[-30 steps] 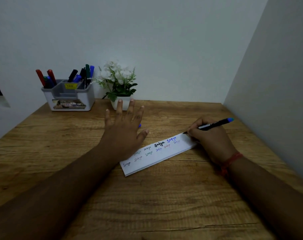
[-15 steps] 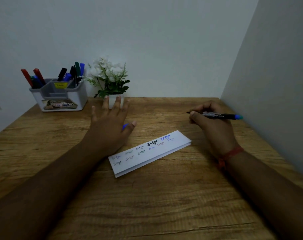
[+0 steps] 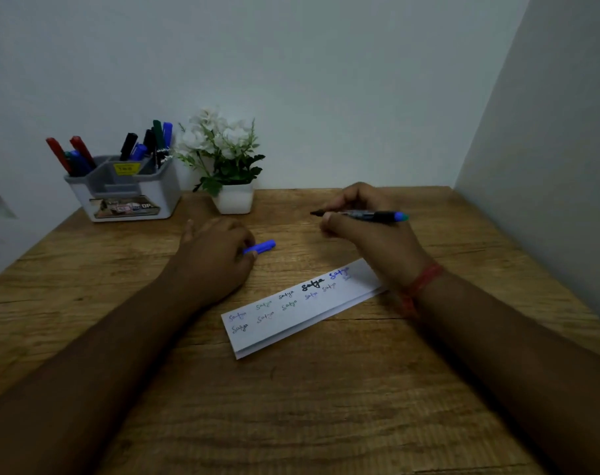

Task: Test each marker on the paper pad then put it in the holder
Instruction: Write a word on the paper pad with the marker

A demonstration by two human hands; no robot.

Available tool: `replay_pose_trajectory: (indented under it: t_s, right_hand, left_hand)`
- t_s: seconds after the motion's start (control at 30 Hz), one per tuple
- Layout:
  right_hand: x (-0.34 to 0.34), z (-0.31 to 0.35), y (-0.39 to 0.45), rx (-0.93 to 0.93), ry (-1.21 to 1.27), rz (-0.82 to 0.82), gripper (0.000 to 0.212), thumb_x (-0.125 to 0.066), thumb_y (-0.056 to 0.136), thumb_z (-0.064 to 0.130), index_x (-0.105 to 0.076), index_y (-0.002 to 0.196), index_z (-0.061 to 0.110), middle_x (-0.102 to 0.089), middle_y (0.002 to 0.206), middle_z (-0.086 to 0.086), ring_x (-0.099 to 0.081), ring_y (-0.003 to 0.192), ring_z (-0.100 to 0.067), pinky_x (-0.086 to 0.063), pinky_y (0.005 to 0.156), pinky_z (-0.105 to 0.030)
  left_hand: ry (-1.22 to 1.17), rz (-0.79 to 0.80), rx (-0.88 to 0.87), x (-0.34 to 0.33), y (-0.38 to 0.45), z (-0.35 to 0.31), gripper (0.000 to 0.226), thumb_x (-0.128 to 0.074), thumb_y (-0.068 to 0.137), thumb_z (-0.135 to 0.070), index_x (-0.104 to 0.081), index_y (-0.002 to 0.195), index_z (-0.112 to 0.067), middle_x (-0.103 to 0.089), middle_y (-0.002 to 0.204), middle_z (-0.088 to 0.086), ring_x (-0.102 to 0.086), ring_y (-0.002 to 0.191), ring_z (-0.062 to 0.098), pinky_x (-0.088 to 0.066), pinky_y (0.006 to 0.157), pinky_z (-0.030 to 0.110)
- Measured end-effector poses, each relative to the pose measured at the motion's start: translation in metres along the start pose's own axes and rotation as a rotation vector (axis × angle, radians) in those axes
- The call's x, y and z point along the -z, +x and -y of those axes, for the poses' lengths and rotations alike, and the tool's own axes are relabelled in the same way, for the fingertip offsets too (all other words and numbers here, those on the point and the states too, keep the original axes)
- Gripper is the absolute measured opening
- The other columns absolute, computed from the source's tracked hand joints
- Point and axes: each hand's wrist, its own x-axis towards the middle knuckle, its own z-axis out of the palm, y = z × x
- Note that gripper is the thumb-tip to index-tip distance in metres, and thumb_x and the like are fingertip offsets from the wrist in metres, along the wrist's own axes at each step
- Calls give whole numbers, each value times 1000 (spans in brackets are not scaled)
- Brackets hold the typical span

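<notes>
A wooden desk (image 3: pixel 326 406) fills the lower view. A plain pale wall (image 3: pixel 291 63) rises at 12 o'clock; another bare wall (image 3: pixel 566 166) closes 3 o'clock. Light is dim.

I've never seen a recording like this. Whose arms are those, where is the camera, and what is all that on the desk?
There is no machine here: the arms belong to a person wearing a wide-angle camera on the head, looking forward and down, so you see what they see. On the wooden desk lies a long strip of paper pad covered in small test scribbles. The right hand holds an uncapped marker just above the desk. The left hand pinches a blue cap, probably that marker's. At the back stand a grey holder, already carrying several markers, and a small potted plant with white flowers. Each marker gets tried on the paper, then dropped into the holder.
</notes>
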Motion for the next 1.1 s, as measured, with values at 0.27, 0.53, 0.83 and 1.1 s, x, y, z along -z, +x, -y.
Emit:
replay_pose_trajectory:
  t_s: [0.27,0.53,0.83,1.1]
  right_hand:
    - [1,-10,-9,-56,56,128,15,-68,90,2,-75,103,8,-78,103,-9,-75,99,-24,-58,97,-39]
    - [1,-8,-6,-86,325,99,13,-58,96,-2,-70,96,0,-74,96,-17,-73,85,-27,-60,79,-35]
    - [-2,-7,-7,-91,324,135,12,-58,95,-3,-69,94,1,-74,97,-18,-73,83,-26,-61,75,-33]
    - [-4,-5,-9,-78,269,135,16,-75,78,15,-66,89,7,-71,81,-5,-70,78,-21,-61,77,-33]
  left_hand:
    - [-245,-199,-73,2,-2,-11,10,-64,93,-25,-62,101,-29,-55,86,-16,-50,91,11,-39,91,39]
    - [-388,-280,-144,8,-10,-20,14,-63,93,-23,-63,106,-28,-60,92,-17,-48,92,-4,-43,94,46]
    - [-375,-298,-182,8,-11,-24,15,-65,93,-24,-62,106,-30,-62,91,-16,-45,88,-10,-38,104,57]
    - [-365,-371,-265,12,-14,-34,19,-61,88,-30,-65,106,-25,-58,90,-16,-42,86,0,-39,98,48]
